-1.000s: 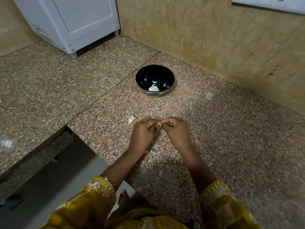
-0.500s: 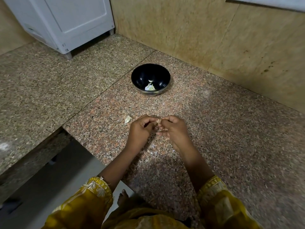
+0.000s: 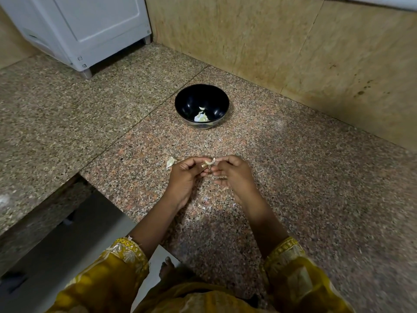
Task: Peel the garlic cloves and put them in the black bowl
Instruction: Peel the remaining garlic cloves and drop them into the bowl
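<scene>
A small garlic clove [image 3: 209,163] with a strip of pale skin curling off it sits between both hands above the granite counter. My left hand [image 3: 184,179] pinches the clove with curled fingers. My right hand [image 3: 234,177] pinches the skin at the clove's right side. The black bowl [image 3: 189,98] stands farther back on the counter, apart from the hands, with a few white garlic pieces [image 3: 201,116] in its bottom. Another pale garlic piece [image 3: 170,162] lies on the counter just left of my left hand.
Small flakes of skin [image 3: 206,204] litter the granite counter [image 3: 316,188] under my wrists. A tan stone wall [image 3: 293,53] runs behind the bowl. A white appliance [image 3: 85,30] stands at the back left. The counter's edge drops off at the lower left.
The hands stayed together at the clove; a strip of skin now curls up between the fingertips. The bowl has not moved.
</scene>
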